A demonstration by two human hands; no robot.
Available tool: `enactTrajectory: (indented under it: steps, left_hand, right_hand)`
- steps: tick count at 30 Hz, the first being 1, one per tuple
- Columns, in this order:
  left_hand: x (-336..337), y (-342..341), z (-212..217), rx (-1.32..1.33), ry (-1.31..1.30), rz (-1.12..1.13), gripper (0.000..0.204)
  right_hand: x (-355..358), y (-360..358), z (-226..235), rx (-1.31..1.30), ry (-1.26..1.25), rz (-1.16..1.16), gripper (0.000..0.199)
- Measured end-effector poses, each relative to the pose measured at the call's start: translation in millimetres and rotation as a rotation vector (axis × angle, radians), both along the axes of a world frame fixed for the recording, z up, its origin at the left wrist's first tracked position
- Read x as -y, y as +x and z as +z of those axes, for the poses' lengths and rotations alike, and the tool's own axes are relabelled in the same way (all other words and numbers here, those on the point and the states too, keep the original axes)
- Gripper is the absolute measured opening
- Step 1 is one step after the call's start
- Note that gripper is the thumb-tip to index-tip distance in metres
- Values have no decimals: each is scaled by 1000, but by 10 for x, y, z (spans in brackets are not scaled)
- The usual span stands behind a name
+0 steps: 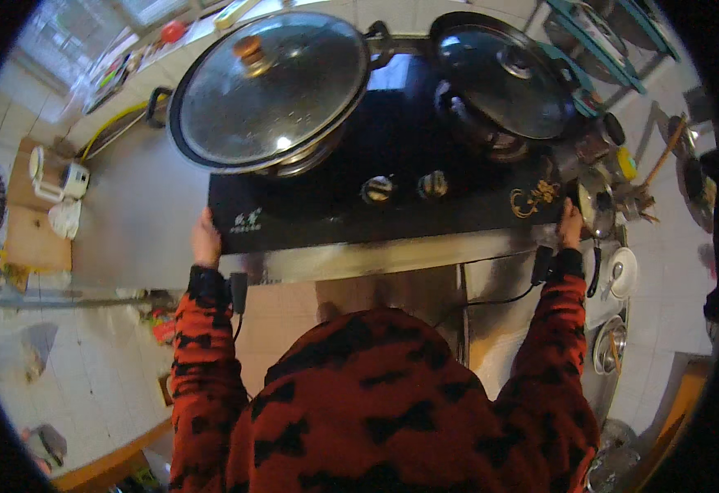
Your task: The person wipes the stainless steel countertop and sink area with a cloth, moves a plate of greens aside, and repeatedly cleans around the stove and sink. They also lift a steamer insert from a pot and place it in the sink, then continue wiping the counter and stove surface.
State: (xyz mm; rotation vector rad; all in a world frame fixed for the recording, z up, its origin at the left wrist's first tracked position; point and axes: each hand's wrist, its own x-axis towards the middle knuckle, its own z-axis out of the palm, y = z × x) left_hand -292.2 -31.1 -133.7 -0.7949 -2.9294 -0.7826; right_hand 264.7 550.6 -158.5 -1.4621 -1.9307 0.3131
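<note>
A black glass-topped gas stove [318, 218] with two knobs [377, 190] lies across the counter in front of me. My left hand [206, 238] grips its front left corner, fingers mostly hidden at the edge. At the opposite front corner, my right hand [570, 223] holds the stove's right side. On the left burner sits a large wide pan with a domed glass lid [269, 90] and a wooden knob. The right burner carries a smaller dark pan under a glass lid [503, 78], which looks tilted.
Steel countertop [137, 197] stretches left of the stove, ending near a white appliance [59, 177]. To the right stand jars [601, 140], a small pan [593, 201], a white bowl [623, 271] and a metal bowl [610, 345]. Dark cables hang from both my wrists.
</note>
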Motion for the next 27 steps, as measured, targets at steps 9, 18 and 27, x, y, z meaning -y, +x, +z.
enactTrajectory:
  steps: [9, 18, 27]
  left_hand:
    - [50, 29, -67, 118, 215, 132, 47]
    - [76, -67, -136, 322, 453, 52, 50]
    - [277, 408, 116, 717, 750, 47, 51]
  right_hand:
    - [140, -97, 37, -218, -209, -43, 44]
    - [665, -288, 195, -340, -198, -121, 49]
    - [2547, -424, 957, -479, -635, 39, 52]
